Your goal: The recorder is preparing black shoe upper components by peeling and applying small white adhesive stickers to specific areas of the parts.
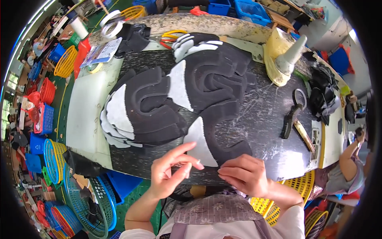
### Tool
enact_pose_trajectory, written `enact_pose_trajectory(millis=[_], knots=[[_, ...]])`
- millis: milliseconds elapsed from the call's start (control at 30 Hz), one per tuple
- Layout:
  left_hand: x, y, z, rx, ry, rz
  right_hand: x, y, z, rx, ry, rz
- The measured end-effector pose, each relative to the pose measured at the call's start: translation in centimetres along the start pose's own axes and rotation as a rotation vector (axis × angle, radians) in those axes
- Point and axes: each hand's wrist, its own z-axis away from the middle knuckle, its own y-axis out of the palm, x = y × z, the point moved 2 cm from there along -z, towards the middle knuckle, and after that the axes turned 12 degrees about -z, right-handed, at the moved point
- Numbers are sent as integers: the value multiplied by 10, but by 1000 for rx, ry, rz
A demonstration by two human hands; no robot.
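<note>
A flat shoe upper, black and U-shaped with a white saw-toothed toe part, lies at the near edge of the dark worktable. My left hand hovers by the white toe part, its fingers apart and nothing held. At the upper's near right end, the fingers of my right hand are pressed together on its black edge; the fingertips are partly hidden. Beyond lie two overlapping piles of like pieces, a left pile and a far pile.
On the right are a hammer, a tape roll and a grey cone-shaped stand. Black scraps lie at the right edge. A white board covers the left side. Plastic baskets stand below the table's near left edge.
</note>
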Motion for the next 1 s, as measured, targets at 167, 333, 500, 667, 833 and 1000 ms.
enact_pose_trajectory(millis=[167,333,500,667,833,1000], knots=[[-5,29,-5,123,61,-182,0,3,-17,-153,-111,16],[-5,41,-4,65,20,-208,-10,5,-8,-207,-161,27],[-8,45,-4,48,29,-275,-11,2,-4,-159,-270,171],[-4,46,-7,96,8,-339,-12,1,-6,-50,-58,66],[2,6,-25,-110,160,-924,-35,-13,8,-220,420,-1059],[8,11,-75,-107,220,-1465,-51,11,14,-18,520,-680]])
